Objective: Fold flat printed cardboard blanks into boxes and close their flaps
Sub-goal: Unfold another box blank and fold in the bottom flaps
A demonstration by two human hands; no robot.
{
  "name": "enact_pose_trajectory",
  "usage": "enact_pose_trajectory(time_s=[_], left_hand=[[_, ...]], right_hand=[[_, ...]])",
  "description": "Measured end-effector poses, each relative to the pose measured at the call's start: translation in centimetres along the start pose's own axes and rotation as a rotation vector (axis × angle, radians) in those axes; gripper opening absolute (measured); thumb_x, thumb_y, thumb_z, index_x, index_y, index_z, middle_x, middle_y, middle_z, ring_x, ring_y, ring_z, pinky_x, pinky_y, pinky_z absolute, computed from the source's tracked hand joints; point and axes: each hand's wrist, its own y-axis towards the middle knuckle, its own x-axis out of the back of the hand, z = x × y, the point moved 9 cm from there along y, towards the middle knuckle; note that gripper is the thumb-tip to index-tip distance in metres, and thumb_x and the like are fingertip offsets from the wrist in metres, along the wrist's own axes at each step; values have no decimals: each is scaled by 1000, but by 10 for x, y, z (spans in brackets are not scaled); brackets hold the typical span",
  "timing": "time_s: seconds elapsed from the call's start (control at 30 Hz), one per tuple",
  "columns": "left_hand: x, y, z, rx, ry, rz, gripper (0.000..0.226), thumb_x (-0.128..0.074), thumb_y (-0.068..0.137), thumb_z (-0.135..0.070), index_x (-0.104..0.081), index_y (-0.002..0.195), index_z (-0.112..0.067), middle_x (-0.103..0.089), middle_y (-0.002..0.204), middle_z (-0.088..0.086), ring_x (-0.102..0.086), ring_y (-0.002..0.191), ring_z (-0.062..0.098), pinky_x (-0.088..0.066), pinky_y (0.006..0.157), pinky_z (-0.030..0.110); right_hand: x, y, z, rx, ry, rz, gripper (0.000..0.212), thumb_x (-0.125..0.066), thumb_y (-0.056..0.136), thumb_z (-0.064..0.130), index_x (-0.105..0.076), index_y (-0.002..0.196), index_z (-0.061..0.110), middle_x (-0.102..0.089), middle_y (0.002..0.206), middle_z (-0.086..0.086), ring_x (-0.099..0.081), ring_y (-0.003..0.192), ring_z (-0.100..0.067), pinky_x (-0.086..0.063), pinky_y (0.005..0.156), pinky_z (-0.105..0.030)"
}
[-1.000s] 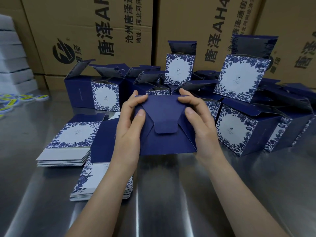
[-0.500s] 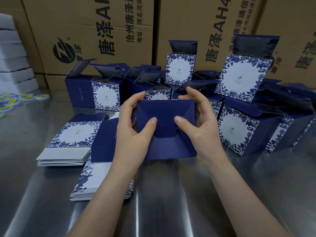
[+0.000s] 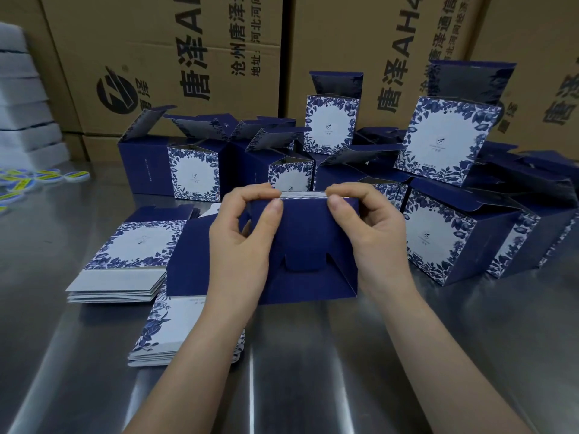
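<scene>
Table [image 3: 313, 380] near edge is bare btwn and outside both forearms, so there's low room to pass. R front is bare steel too. Straight ahead is blocked: held box [image 3: 308, 239] w/ left hand [image 3: 241, 242] & right hand [image 3: 372, 236] pinching its top edge. Just behind it a tight cluster of folded boxes [image 3: 438, 242], lids up, wraps round to the R. On the L, far blank stack [image 3: 125, 264] & near blank stack [image 3: 163, 333], the latter under the L forearm. Far L is an open strip up to round labels [image 3: 47, 178] & foam slabs [image 3: 22, 114]. Brown cartons [image 3: 188, 57] wall off the back.
</scene>
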Motion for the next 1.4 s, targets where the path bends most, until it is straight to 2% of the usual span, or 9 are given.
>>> enact_pose_trajectory(time_s=[0.2, 0.37, 0.5, 0.6, 0.7, 0.83, 0.97, 1.1, 1.4], left_hand=[[3, 0, 5, 38, -25, -20, 20, -66, 91, -12, -68, 86, -30, -68, 110, -16, -60, 113, 4, -48, 96, 28], [5, 1, 5, 43, -38, -43, 23, -67, 90, -14, -70, 85, -36, -69, 112, -16, -60, 113, 3, -47, 97, 28], [12, 5, 4, 24, -30, -63, 20, -66, 88, -20, -71, 93, -38, -70, 113, -16, -60, 115, 3, -47, 102, 31], [13, 6, 5, 45, -17, -35, 20, -68, 85, -28, -71, 99, -41, -69, 117, -19, -58, 119, 3, -45, 107, 38], [7, 6, 6, 75, -44, 73, 32, -71, 78, -38, -69, 108, -48, -64, 129, -11, -56, 125, 11, -45, 107, 43], [1, 5, 3, 50, 7, 195, 56, -69, 79, -15, -58, 125, -46, -55, 140, -2, -54, 126, 15, -50, 100, 32], [0, 5, 1, -10, 61, 181, 61, -70, 84, 0, -55, 124, -44, -54, 140, -9, -52, 128, 8, -49, 97, 22], [0, 5, 1, -52, 73, 152, 64, -68, 85, 6, -55, 120, -46, -54, 136, -24, -50, 128, 0, -45, 94, 12], [1, 3, 0, -85, 103, 88, 67, -68, 85, 4, -53, 121, -50, -55, 133, -26, -50, 129, 2, -43, 108, 34]], right_hand=[[0, 0, -1, 26, -3, -11, 16, -68, 84, 14, -71, 81, 29, -69, 91, 11, -62, 93, -7, -48, 87, -25], [-6, 0, 2, 29, -40, 48, 11, -67, 83, 15, -68, 90, 24, -69, 96, 13, -62, 97, -5, -48, 86, -22], [-22, -6, -1, -19, -214, 302, 46, -77, 72, 23, -55, 111, 33, -55, 124, 20, -55, 114, 1, -44, 91, -15], [-28, -9, -2, -10, -334, 392, 62, -81, 69, 24, -48, 120, 38, -46, 132, 24, -45, 124, 6, -38, 98, -12], [-24, -7, 0, 7, -342, 328, 60, -82, 68, 21, -50, 117, 36, -51, 128, 22, -47, 123, 3, -39, 102, -18], [-20, -4, 4, 56, -361, 252, 59, -82, 66, 20, -52, 115, 33, -55, 121, 21, -51, 116, 3, -39, 97, -14], [-18, -4, 7, 116, -424, 208, 58, -82, 68, 20, -51, 114, 34, -53, 117, 22, -51, 113, 1, -39, 96, -15], [-18, -5, 12, 193, -480, 171, 57, -82, 69, 18, -50, 115, 30, -55, 118, 9, -51, 112, -2, -37, 97, -15], [-17, -6, 16, 269, -529, 127, 56, -82, 69, 16, -50, 114, 27, -56, 116, 4, -51, 110, -3, -35, 95, -12]])
